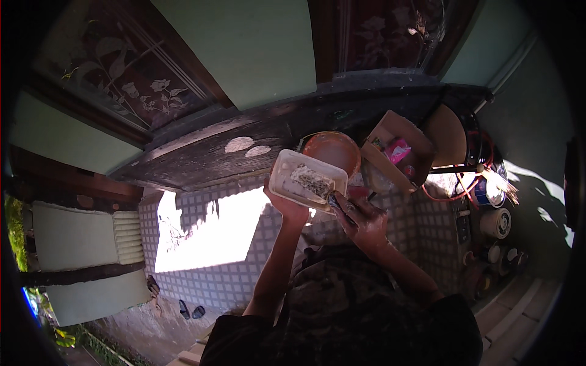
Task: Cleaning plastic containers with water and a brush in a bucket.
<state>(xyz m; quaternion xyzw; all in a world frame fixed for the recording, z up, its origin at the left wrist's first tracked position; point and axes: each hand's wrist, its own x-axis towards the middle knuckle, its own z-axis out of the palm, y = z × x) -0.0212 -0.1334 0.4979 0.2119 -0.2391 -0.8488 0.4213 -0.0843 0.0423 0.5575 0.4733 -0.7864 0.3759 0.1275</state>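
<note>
A white rectangular plastic container (287, 171), with a pale, speckled paste (311, 182) inside, is held up by my left hand (289, 205), fingers wrapped round its left side. My right hand (365, 223) grips a small tool (336, 201) at the container's lower right corner; its shape is mostly hidden by the fingers. An orange-brown round basin (329, 146) sits just behind the container. Beside it stands an open cardboard box (381, 131) with a pink plastic packet (398, 150) in it.
A long dark wooden bench (195, 160) runs below the etched windows. On the right are a black stool (473, 128), hoses and several paint buckets (495, 223). Sandals (184, 310) lie at lower left, beside the tiled floor (207, 287), which has a bright sunlit patch.
</note>
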